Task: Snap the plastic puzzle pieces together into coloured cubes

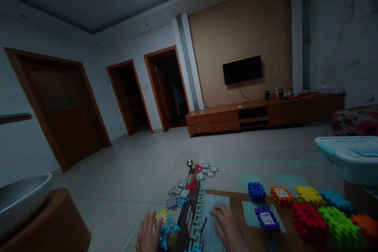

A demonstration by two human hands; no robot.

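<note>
At the left edge of the table, my left hand rests against a yellow interlocking puzzle tile and a blue interlocking tile. Its fingers are stretched out, and the palm side is hidden. My right hand is over a pale sheet, fingers apart, holding nothing. Farther up the table edge lie grey tiles with white printed labels, and red tiles among them. A purple stack of tiles with a label sits to the right of my right hand, with a blue stack behind it.
More stacks in orange, yellow, red and green stand at the right. A plastic tub is beyond them. A metal basin sits at the far left. A metal knob rises at the table's far corner.
</note>
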